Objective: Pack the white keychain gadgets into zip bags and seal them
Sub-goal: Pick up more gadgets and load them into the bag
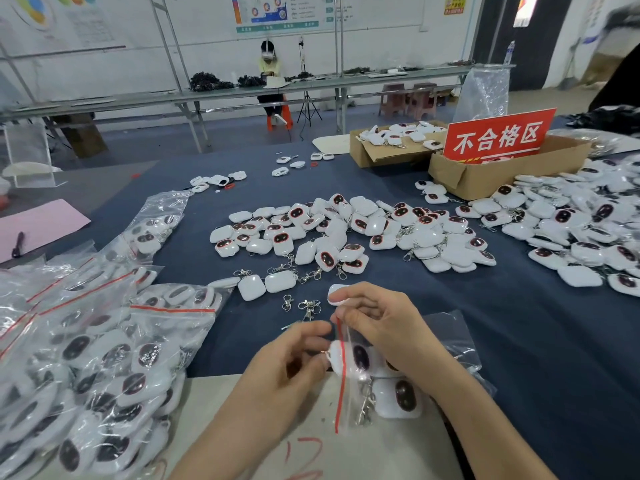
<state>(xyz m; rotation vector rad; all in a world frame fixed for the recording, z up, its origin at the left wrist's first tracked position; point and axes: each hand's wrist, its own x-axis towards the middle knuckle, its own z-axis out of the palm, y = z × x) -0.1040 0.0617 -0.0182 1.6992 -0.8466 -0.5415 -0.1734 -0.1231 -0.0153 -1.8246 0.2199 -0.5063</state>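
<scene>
Holds a zip bag (356,393) low in the middle, just above a pale board (242,445) at the near edge of the worktop (536,341). Grips the bag's top end with the right hand (381,327), fingers curled by the red zip strip (341,386). Pinches a white gadget (333,362) at the bag mouth with the left hand (294,362), fingers curled too. Holds the strip pointing 12 to 6 o'clock, mouth facing 9 o'clock, straight at the left hand. Looks half in, half out, with the strip across it. Probably needs a push toward 3 o'clock, easiest for the left hand. Deeper in, at 5 o'clock: another gadget (403,400). Close at 9 o'clock, full bags (104,358). At 12 o'clock, loose clips (308,306), then loose gadgets (346,233). Bare blue room only at 3 o'clock.
</scene>
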